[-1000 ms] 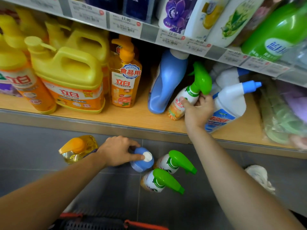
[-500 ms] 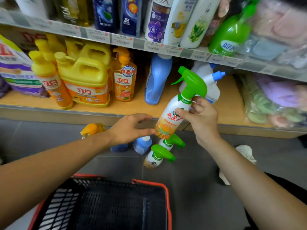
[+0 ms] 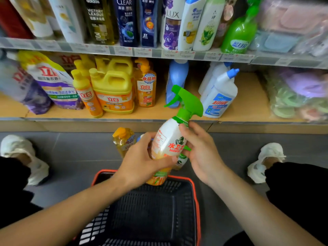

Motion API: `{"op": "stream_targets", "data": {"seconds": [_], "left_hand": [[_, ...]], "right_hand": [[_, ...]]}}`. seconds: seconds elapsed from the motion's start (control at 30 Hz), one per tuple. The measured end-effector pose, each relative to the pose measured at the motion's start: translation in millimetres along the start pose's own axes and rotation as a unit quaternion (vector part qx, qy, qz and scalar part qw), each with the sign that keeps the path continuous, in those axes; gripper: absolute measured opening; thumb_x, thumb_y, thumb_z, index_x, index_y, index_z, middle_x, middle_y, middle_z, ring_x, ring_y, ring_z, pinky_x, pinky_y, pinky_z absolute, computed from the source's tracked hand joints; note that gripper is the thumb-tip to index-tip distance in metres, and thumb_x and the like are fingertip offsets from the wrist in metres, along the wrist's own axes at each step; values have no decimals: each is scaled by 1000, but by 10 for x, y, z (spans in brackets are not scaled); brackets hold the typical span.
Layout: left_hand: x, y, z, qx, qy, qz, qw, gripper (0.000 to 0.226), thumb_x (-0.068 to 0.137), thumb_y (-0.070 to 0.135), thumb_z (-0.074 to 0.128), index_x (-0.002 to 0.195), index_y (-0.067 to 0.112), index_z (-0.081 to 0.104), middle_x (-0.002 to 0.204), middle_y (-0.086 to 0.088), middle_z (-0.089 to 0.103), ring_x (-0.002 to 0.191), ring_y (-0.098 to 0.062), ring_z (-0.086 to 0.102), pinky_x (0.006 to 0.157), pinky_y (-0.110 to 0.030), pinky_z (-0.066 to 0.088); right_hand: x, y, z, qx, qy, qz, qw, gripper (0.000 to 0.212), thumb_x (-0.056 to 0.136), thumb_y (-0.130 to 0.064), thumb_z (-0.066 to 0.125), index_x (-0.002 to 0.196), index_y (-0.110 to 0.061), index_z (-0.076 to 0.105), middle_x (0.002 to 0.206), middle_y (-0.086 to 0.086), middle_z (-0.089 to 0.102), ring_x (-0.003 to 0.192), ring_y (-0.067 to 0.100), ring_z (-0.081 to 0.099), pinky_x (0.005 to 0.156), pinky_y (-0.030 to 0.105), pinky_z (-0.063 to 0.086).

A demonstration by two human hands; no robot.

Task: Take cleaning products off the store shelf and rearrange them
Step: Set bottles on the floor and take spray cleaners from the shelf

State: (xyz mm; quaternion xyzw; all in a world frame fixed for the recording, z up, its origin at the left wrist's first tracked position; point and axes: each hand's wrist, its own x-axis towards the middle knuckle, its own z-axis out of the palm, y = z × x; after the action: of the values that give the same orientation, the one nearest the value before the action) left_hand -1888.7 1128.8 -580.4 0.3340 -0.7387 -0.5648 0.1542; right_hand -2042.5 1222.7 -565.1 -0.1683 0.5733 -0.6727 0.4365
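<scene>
both hands on spray bottle [image 3: 170, 139] above basket [image 3: 195, 201]: left hand [image 3: 142, 162] fingers wrapped round its body, right hand [image 3: 202, 153] fingers loosely at neck.

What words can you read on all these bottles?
"VICTORY LEAGUE" on the olive bottle
"CLEAR" on the dark blue bottle
"LUX" on the purple-flower bottle
"立白" on the yellow jug
"食品用" on the orange pump bottle
"水卫士" on the held spray bottle
Shelf price tags: too blurred.
</scene>
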Motion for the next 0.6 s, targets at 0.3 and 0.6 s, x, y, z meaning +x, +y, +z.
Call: {"op": "stream_targets", "data": {"seconds": [0.3,0.6], "left_hand": [[-205,-214,135,67,-7,-29,997,74,60,69,76,122,35,56,104,13,72,94,-6,70,82,-43,59],[-175,-209,52,-279,-206,-141,927,35,82,19,72,116,11,68,107,-11,76,93,-23,74,75,-27,57]], "right_hand": [[27,291,73,56,73,31,995,38,82,-36,73,104,-5,71,115,18,70,108,42,63,95,56,49],[102,224,-56,187,-71,126,972,34,89,-36,56,112,-14,68,120,11,72,108,20,71,83,34,60]]}}
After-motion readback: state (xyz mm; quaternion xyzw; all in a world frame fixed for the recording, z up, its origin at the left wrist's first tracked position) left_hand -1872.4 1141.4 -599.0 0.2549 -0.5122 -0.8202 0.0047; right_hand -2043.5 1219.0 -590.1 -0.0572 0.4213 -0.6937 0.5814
